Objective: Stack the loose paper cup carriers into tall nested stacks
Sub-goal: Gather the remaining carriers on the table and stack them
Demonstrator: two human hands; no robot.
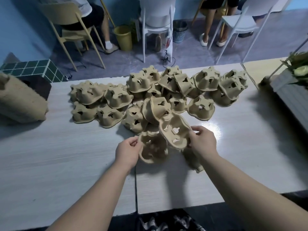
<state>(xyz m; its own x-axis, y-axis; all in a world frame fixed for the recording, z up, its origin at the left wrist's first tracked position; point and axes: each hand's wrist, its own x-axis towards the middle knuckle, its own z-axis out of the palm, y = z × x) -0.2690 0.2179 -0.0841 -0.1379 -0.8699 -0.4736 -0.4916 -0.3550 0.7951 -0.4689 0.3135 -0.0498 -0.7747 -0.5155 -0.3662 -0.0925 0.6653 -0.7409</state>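
1. Head view: left hand pinches a carrier by its rim — right hand holds a second carrier, tilted, touching the first.
2. Loose pile lies behind them on the desk; no writing legible.

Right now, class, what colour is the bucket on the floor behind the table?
Yellow bucket, clearest in the head view.

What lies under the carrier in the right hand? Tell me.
Under the tilted carrier held by the right hand, part of another carrier shows on the table; the rest is covered.
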